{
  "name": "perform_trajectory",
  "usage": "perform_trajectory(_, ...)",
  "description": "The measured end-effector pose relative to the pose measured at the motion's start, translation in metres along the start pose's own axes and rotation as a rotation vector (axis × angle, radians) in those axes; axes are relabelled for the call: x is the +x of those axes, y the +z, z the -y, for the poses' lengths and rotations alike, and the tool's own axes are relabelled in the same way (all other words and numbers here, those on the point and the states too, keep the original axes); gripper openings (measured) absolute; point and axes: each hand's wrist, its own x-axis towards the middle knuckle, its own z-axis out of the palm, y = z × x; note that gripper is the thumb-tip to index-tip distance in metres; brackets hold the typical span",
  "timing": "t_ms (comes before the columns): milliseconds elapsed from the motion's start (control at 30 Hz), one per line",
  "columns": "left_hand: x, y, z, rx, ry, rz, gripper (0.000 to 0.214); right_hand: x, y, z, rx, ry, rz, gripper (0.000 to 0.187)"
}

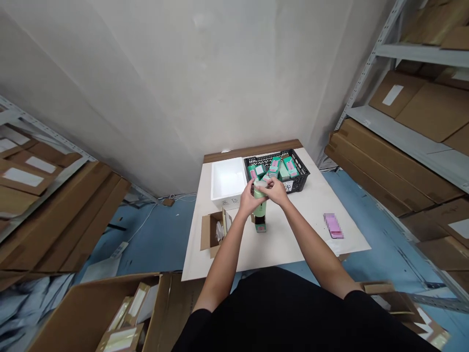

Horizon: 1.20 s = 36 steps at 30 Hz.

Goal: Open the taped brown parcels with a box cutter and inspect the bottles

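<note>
Together, the left hand (248, 199) and right hand (277, 190) clasped a green cylinder (260, 209) at a small open box (261, 228).
It stood near upright above the table (289, 239); whether its base sat inside could not be told. Smooth-sided, it seemed stiff, light and perhaps slippery, best gripped round the upper sides.

A grey wall (205, 78) rises behind a pale table (278, 244) on blue floor (146, 249), flanked by metal racks (395, 133).

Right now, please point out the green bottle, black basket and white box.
Green bottle (260, 209), head view: lower side.
Black basket (301, 183), head view: wall, right corner.
White box (229, 178), head view: bare inside.
</note>
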Motion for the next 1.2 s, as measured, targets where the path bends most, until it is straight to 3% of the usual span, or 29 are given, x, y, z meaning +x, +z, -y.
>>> perform_trajectory(100, 0.012, -0.006, -0.010, -0.112, -0.043, -0.015, 0.128, -0.009, -0.004, -0.005, 0.207, 0.016, 0.180, 0.064)
perform_trajectory(167, 0.016, -0.015, -0.011, -0.247, -0.061, 0.034, 0.136, -0.018, -0.005, -0.010, 0.318, 0.049, 0.392, 0.087)
perform_trajectory(233, 0.020, -0.022, -0.011, -0.351, -0.056, 0.099, 0.135, -0.029, -0.001, -0.015, 0.358, 0.066, 0.509, 0.113)
perform_trajectory(300, 0.024, -0.025, -0.013, -0.369, -0.042, 0.099, 0.132, -0.037, 0.007, -0.018, 0.358, 0.054, 0.461, 0.128)
perform_trajectory(367, 0.028, -0.024, -0.016, -0.297, -0.048, 0.022, 0.135, -0.042, 0.015, -0.017, 0.329, 0.021, 0.330, 0.136)
perform_trajectory(433, 0.031, -0.022, -0.020, -0.213, -0.068, -0.047, 0.142, -0.044, 0.019, -0.014, 0.304, -0.007, 0.279, 0.138)
perform_trajectory(567, 0.034, -0.023, -0.028, -0.272, -0.082, 0.018, 0.140, -0.049, 0.018, -0.006, 0.307, -0.014, 0.366, 0.128)
perform_trajectory(733, 0.038, -0.026, -0.036, -0.244, -0.022, -0.006, 0.142, -0.055, 0.016, -0.003, 0.204, -0.048, 0.202, 0.137)
perform_trajectory(867, 0.043, -0.027, -0.035, -0.317, -0.021, 0.078, 0.136, -0.055, 0.016, -0.003, 0.226, -0.060, 0.277, 0.130)
perform_trajectory(933, 0.044, -0.027, -0.034, -0.342, -0.005, 0.115, 0.135, -0.055, 0.015, -0.002, 0.234, -0.044, 0.254, 0.130)
perform_trajectory(1067, 0.045, -0.027, -0.032, -0.307, -0.022, 0.051, 0.139, -0.056, 0.015, 0.000, 0.195, -0.027, 0.187, 0.138)
perform_trajectory(1200, 0.044, -0.028, -0.031, -0.376, -0.020, 0.103, 0.130, -0.059, 0.016, 0.002, 0.192, -0.025, 0.223, 0.130)
